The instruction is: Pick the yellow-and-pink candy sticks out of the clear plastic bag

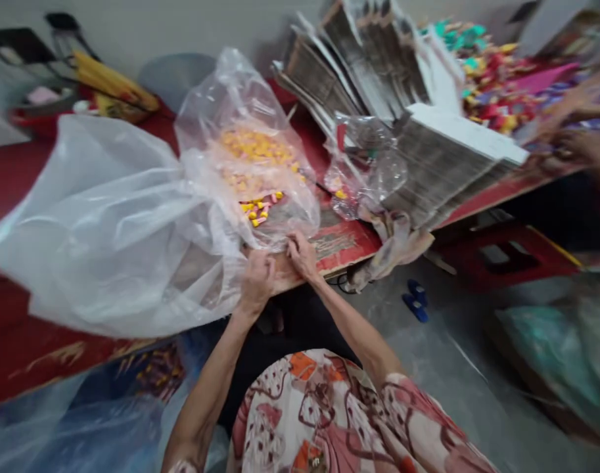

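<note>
A large clear plastic bag (260,98) lies on the red table, with many small yellow and pink pieces (260,148) inside it. A few of these pieces rest near the bag's mouth, close to my hands. My left hand (258,276) is closed on the gathered edge of the bag. Just to its right, my right hand (300,255) pinches the edge of the same bag. A big whitish plastic sheet or bag (117,230) spreads over the table on the left, touching the clear bag.
Stacks of folded cardboard (442,157) stand right of the bag on the red table (351,243). Crumpled clear plastic (373,157) lies between. Colourful pieces (497,85) pile up at the far right, near another person's hands (576,144). Blue slippers (416,301) are on the floor.
</note>
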### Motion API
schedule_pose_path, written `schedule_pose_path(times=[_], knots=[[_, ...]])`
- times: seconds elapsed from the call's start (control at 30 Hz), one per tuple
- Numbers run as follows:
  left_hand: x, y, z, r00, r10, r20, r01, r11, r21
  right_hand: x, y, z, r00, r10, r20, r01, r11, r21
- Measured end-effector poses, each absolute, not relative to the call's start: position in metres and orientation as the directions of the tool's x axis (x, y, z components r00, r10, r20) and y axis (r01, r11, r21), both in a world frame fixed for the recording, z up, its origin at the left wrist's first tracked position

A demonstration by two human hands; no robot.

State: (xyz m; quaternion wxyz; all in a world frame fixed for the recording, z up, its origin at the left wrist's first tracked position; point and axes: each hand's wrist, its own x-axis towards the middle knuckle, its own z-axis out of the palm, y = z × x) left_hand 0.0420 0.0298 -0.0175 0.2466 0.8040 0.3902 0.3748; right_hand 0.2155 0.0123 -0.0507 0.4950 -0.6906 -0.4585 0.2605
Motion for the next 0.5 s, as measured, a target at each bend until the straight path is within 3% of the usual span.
schedule_pose_path(times=[0.1, 0.2, 0.27, 0.33, 0.43, 0.5], knots=[[0.048, 0.028, -0.030, 0.623, 0.724, 0.295, 0.487, -0.654, 0.579, 0.221, 0.016, -0.056, 0.423, 0.881, 0.212, 0.497, -0.029, -0.867], [0.046, 0.031, -0.023, 0.652, 0.713, 0.256, 0.379, -0.599, 0.706, 0.231, 0.040, -0.044, 0.384, 0.883, 0.270, 0.636, -0.041, -0.770], [0.041, 0.031, -0.013, 0.535, 0.812, 0.234, 0.250, -0.416, 0.874, 0.237, 0.066, -0.031, 0.371, 0.894, 0.252, 0.691, -0.084, -0.718], [0.035, 0.028, -0.003, 0.395, 0.914, 0.088, 0.055, -0.119, 0.991, 0.240, 0.095, -0.020, 0.371, 0.902, 0.221, 0.711, -0.123, -0.693], [0.027, 0.022, 0.008, 0.299, 0.943, -0.146, -0.221, 0.217, 0.951, 0.238, 0.133, -0.015, 0.362, 0.916, 0.174, 0.738, -0.168, -0.653], [0.024, 0.019, 0.012, 0.261, 0.950, -0.174, -0.267, 0.244, 0.932, 0.235, 0.149, -0.020, 0.321, 0.938, 0.134, 0.761, -0.171, -0.626]])
